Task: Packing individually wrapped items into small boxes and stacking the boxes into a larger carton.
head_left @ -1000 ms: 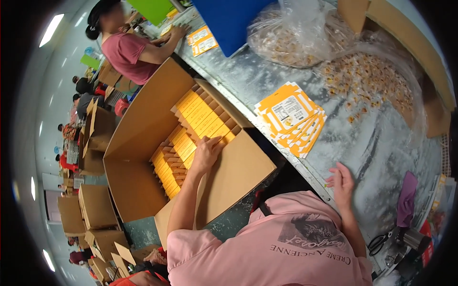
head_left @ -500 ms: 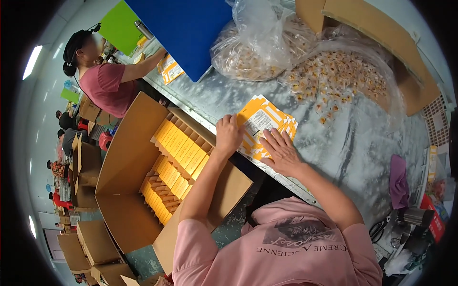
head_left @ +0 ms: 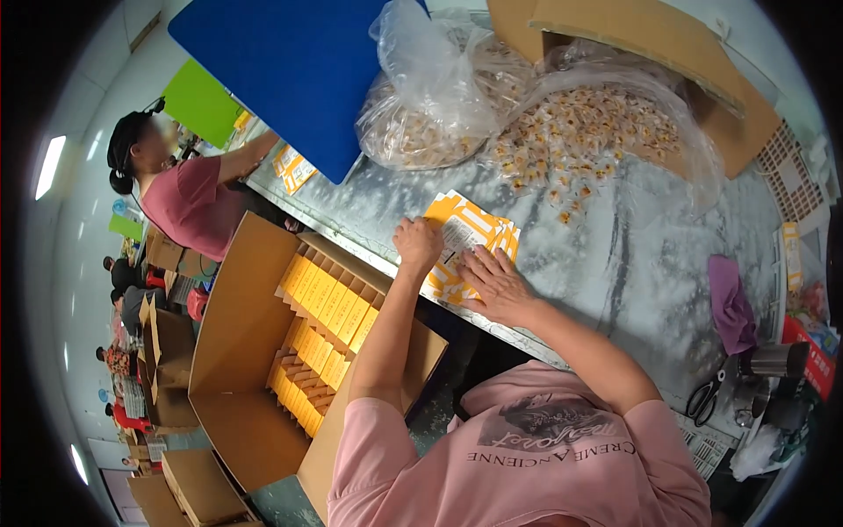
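Note:
A stack of flat yellow-and-white printed cartons (head_left: 470, 227) lies near the front edge of the grey table, its sheets slightly fanned. At the stack's left edge my left hand (head_left: 418, 244) is closed, with curled fingers against the top flat carton; the fingertips are partly hidden. My right hand (head_left: 499, 288) rests palm down on the stack's lower right part, fingers outstretched. Left of my left forearm stands an open cardboard box (head_left: 241, 307) with dividers, holding rows of yellow small boxes (head_left: 329, 303).
Small wrapped pieces (head_left: 588, 140) spill from a clear plastic bag at the back, beside another full bag (head_left: 430, 132). A blue board (head_left: 281, 70) stands at the back left, near a co-worker (head_left: 189, 193). Purple cloth (head_left: 731, 303) and scissors (head_left: 705, 400) lie on the right.
The view has turned a little, so the table and bags sit further left in the picture. Both hands stay on the carton stack, with the right hand still flat.

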Tool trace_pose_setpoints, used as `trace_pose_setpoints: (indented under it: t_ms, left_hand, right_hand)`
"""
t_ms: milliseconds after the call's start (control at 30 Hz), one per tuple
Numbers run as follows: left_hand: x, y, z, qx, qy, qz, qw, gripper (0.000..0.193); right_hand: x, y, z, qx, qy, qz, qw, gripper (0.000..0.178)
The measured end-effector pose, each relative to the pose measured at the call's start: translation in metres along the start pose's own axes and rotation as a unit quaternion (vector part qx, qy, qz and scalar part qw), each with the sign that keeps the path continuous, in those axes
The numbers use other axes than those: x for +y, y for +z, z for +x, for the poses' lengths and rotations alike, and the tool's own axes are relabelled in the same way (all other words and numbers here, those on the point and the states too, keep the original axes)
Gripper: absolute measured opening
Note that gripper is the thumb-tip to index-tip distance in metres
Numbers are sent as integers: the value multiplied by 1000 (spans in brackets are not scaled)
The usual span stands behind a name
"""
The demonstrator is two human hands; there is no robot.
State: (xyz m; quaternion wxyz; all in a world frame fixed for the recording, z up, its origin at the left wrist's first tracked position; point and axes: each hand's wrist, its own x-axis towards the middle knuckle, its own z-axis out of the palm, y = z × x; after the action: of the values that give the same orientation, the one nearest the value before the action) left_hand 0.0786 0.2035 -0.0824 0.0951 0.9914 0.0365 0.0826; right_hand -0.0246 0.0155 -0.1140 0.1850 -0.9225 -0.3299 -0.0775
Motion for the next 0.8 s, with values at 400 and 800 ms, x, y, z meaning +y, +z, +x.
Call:
trace_pose_setpoints:
  t_ms: [400,800]
  left_hand:
    - [16,9,3,-15,17,31,999,42]
    - [7,-9,28,25,22,12,999,47]
  right_hand:
    - [-2,1,-3,-28,19,-16,999,71]
    - [1,5,-3,4,12,-10,1000,69]
